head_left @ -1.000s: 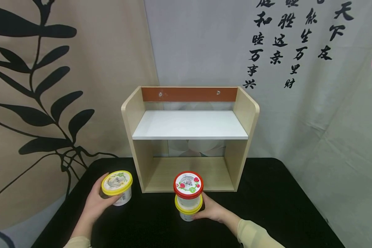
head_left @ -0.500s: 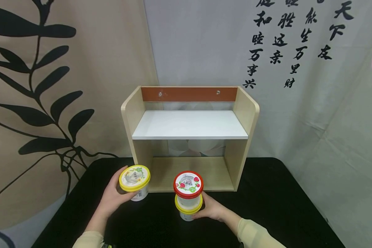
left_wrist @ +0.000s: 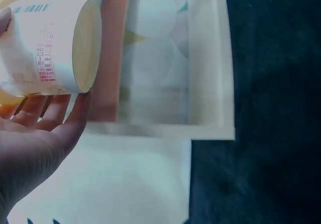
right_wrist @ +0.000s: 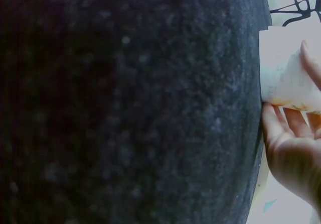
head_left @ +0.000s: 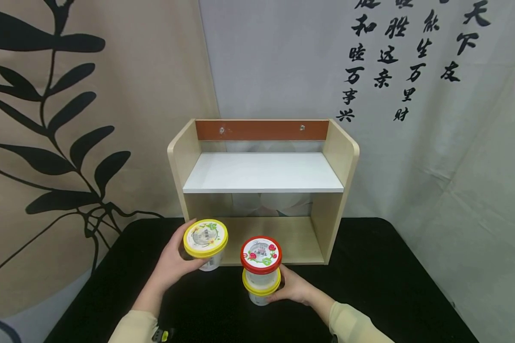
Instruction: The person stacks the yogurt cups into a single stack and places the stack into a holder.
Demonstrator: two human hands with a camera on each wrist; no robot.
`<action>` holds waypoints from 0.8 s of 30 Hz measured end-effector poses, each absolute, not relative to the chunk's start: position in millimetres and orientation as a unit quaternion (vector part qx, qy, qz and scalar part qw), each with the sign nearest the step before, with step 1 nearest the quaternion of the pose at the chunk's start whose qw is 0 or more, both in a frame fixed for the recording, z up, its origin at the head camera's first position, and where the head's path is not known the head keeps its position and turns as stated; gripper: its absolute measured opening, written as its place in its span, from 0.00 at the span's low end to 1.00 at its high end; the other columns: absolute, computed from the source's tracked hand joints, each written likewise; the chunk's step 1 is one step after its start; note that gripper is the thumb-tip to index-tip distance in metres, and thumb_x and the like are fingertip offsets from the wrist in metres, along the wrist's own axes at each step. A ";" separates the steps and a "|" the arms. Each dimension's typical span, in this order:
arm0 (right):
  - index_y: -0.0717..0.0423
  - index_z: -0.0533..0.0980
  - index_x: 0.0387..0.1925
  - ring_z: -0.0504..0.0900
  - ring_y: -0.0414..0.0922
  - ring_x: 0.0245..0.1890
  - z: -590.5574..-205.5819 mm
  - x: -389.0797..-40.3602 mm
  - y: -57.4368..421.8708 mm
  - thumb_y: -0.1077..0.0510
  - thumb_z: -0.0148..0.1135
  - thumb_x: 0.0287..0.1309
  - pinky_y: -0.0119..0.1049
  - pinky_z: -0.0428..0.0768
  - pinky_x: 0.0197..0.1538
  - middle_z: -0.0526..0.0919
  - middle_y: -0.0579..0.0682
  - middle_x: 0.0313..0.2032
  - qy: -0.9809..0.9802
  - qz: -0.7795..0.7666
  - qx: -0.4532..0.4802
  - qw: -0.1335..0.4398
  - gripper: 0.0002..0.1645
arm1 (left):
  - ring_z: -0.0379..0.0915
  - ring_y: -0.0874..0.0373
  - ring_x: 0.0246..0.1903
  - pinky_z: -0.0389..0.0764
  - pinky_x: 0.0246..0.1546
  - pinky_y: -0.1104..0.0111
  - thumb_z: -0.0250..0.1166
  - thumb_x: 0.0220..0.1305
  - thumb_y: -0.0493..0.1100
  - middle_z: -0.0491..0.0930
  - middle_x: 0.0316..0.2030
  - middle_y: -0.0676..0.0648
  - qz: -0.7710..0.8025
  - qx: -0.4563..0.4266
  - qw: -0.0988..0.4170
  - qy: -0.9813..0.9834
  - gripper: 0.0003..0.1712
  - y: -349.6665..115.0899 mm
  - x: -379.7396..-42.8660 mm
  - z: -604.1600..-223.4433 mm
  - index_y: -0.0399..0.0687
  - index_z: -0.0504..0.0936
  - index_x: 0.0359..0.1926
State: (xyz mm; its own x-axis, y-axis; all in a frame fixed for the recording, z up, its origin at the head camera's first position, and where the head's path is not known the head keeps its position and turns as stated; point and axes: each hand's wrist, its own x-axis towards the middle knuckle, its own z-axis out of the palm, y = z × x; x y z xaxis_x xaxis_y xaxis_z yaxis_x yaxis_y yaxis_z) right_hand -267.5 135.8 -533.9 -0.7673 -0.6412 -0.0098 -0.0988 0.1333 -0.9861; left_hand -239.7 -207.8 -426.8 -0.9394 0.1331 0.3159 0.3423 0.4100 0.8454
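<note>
A white tub with a yellow lid [head_left: 206,237] is gripped by my left hand [head_left: 173,262], thumb on the near side and fingers behind. In the left wrist view the tub [left_wrist: 47,48] shows its bare base, raised off the table. My right hand [head_left: 295,288] holds the lower yellow-lidded tub [head_left: 259,299] of a stack of two, fingers curled round its right side. On top of that sits a tub with a red lid [head_left: 261,255], printed with red berries. The right wrist view shows the lower tub [right_wrist: 288,68] standing on the black tabletop.
Behind the tubs stands a small two-level wooden shelf [head_left: 334,228] with a white upper board [head_left: 263,174] and a brown back rail [head_left: 262,130]. It rests on a black table [head_left: 382,276]. Printed cloths [head_left: 283,62] hang behind.
My left hand has carried its yellow-lidded tub rightward and a little up and away, closer to the stack and before the shelf's left side. My right hand and the stack have stayed put.
</note>
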 end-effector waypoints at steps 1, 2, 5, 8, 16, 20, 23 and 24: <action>0.55 0.60 0.69 0.72 0.55 0.62 -533.9 -267.5 135.9 0.66 0.75 0.51 0.57 0.70 0.63 0.74 0.52 0.60 0.718 -0.606 -0.257 0.224 0.47 | 0.54 0.37 0.68 0.62 0.60 0.33 0.79 0.48 0.43 0.60 0.69 0.41 -0.523 -0.145 0.098 -0.834 0.56 -205.2 -240.1 -424.5 0.53 0.56 0.74; 0.55 0.60 0.69 0.72 0.55 0.62 -534.1 -267.6 136.1 0.66 0.75 0.50 0.58 0.70 0.63 0.74 0.52 0.60 0.719 -0.606 -0.258 0.223 0.48 | 0.55 0.37 0.68 0.62 0.59 0.33 0.80 0.48 0.43 0.60 0.69 0.41 -0.523 -0.147 0.098 -0.834 0.57 -202.6 -240.5 -422.1 0.53 0.56 0.74; 0.55 0.60 0.69 0.71 0.55 0.62 -533.7 -267.3 136.2 0.67 0.75 0.50 0.58 0.70 0.63 0.74 0.52 0.60 0.719 -0.606 -0.258 0.222 0.48 | 0.56 0.38 0.67 0.66 0.59 0.35 0.80 0.47 0.42 0.61 0.69 0.41 -0.526 -0.153 0.094 -0.831 0.57 -195.4 -242.0 -414.8 0.52 0.56 0.74; 0.55 0.60 0.69 0.71 0.55 0.62 -533.2 -267.2 136.2 0.66 0.75 0.50 0.58 0.70 0.63 0.74 0.52 0.60 0.719 -0.606 -0.258 0.221 0.48 | 0.60 0.39 0.66 0.71 0.57 0.40 0.79 0.48 0.41 0.62 0.68 0.41 -0.528 -0.164 0.094 -0.828 0.57 -188.7 -243.4 -406.9 0.50 0.56 0.74; 0.57 0.58 0.70 0.71 0.56 0.63 -533.0 -267.3 135.8 0.67 0.74 0.50 0.57 0.70 0.63 0.73 0.53 0.61 0.710 -0.615 -0.256 0.228 0.48 | 0.63 0.43 0.64 0.74 0.57 0.48 0.79 0.49 0.40 0.64 0.67 0.43 -0.544 -0.192 0.102 -0.810 0.54 -170.3 -244.9 -388.3 0.53 0.58 0.74; 0.56 0.58 0.70 0.70 0.56 0.63 -533.2 -266.6 136.1 0.68 0.74 0.51 0.57 0.70 0.64 0.73 0.53 0.61 0.707 -0.617 -0.257 0.230 0.48 | 0.63 0.44 0.64 0.74 0.56 0.48 0.78 0.48 0.39 0.64 0.67 0.44 -0.554 -0.207 0.100 -0.800 0.54 -159.8 -245.5 -380.6 0.53 0.59 0.74; 0.56 0.58 0.70 0.70 0.55 0.63 -533.5 -266.4 136.3 0.68 0.73 0.51 0.57 0.69 0.64 0.73 0.53 0.61 0.707 -0.616 -0.260 0.229 0.48 | 0.64 0.45 0.63 0.75 0.56 0.49 0.78 0.47 0.38 0.64 0.67 0.45 -0.564 -0.218 0.096 -0.790 0.54 -151.9 -245.6 -376.1 0.52 0.59 0.74; 0.55 0.59 0.70 0.71 0.55 0.63 -533.4 -266.3 136.3 0.68 0.73 0.51 0.57 0.69 0.64 0.73 0.53 0.61 0.708 -0.616 -0.260 0.229 0.48 | 0.64 0.45 0.63 0.75 0.56 0.49 0.78 0.47 0.38 0.64 0.67 0.45 -0.567 -0.222 0.095 -0.787 0.55 -149.4 -245.9 -375.4 0.52 0.59 0.74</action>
